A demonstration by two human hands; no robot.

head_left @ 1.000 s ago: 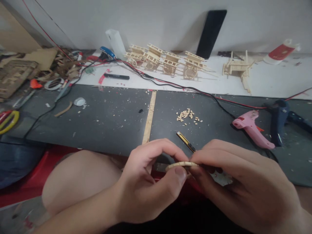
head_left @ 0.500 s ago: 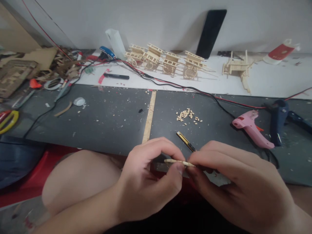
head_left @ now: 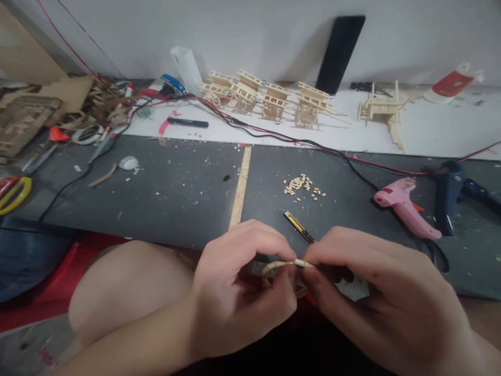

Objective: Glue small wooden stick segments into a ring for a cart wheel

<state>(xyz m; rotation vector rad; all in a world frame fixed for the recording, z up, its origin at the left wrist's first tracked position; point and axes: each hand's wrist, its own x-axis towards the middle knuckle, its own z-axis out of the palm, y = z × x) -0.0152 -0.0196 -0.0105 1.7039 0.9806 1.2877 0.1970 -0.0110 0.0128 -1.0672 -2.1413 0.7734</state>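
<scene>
Between my two hands, just off the table's near edge, is a small pale wooden ring (head_left: 275, 265) built of short segments. Thumb and forefinger of my left hand (head_left: 245, 292) pinch its top from the left. My right hand (head_left: 383, 292) pinches the same ring from the right, its fingertips almost touching the left ones. Part of the ring is hidden behind my left thumb. Beyond the hands a yellow and black utility knife (head_left: 298, 227) lies on the table, its near end close to my right forefinger. A loose pile of short wooden pieces (head_left: 299, 184) lies farther back.
Several small wooden carts (head_left: 274, 102) stand along the white back strip, beside a leaning black phone (head_left: 340, 55). A pink glue gun (head_left: 407, 206) and a dark blue one (head_left: 448, 196) lie right. Cables (head_left: 274, 137) cross the table. Scissors (head_left: 15, 194) lie left, near scraps.
The ring has tilted in my fingers, so its round opening now shows more, where before it looked nearly edge-on. Both hands keep their pinch and have barely moved.
</scene>
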